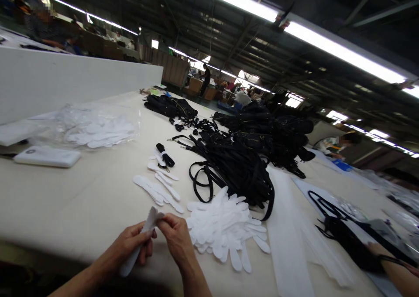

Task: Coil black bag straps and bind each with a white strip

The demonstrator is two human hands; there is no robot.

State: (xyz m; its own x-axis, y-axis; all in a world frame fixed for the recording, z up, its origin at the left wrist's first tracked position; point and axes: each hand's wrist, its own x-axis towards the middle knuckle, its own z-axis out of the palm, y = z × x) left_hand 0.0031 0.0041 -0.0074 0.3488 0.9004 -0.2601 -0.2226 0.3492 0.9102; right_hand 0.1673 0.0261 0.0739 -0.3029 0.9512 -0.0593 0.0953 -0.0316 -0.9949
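A white, flat strip with rounded ends and a scalloped edge (132,260) is held over the table's near edge. My left hand (131,244) is closed around its middle, and the lower end sticks out below the fingers. At the upper end, my right hand (176,235) pinches the strip between thumb and fingers. Just right of that hand lies a heap of similar white strips (225,227). A few more loose strips (157,188) rest beyond my hands, beside a bundled black cord (165,155).
Black straps (235,166) and black bags (262,127) are piled mid-table. Plastic-bagged white strips (101,131) and a white phone-like object (47,156) lie left. White sheets (288,236) extend right. A co-worker's hand (376,249) touches a black bag (350,240) there.
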